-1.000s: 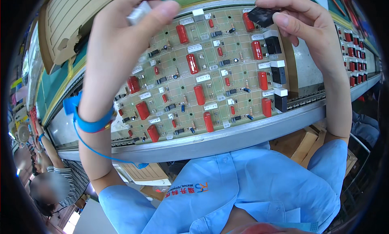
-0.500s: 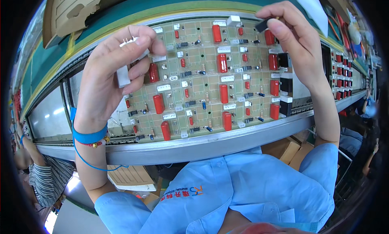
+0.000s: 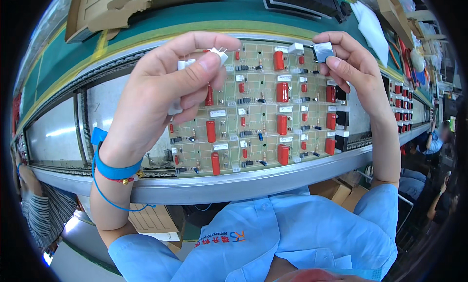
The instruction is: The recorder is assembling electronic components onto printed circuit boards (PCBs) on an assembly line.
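Observation:
My left hand (image 3: pixel 163 84) is over the far left part of the circuit boards, its fingers curled around several white pinned blocks (image 3: pixel 219 54). Thin metal pins stick up from the one between thumb and forefinger. At the far right of the boards my right hand (image 3: pixel 360 70) pinches a dark relay-like block (image 3: pixel 323 52), its pale grey face turned up and its pins toward the left. Below both hands lies the panel of circuit boards (image 3: pixel 251 117), fitted with red capacitors (image 3: pixel 282 92), white connectors and small dark chips. A white block (image 3: pixel 296 48) stands on the far edge, just left of my right hand.
A metal rail (image 3: pixel 253 178) runs along the near side of the conveyor. Beyond it are a cardboard box (image 3: pixel 105 13), a black tray (image 3: pixel 302 1) and a white sheet (image 3: pixel 368 26). More populated boards (image 3: pixel 402 104) lie farther right. Other people sit at both sides.
My left hand has moved right and turned the white blocks. My right hand has lowered slightly and rotated its dark block, showing the pale face. The boards appear shifted right toward the left side.

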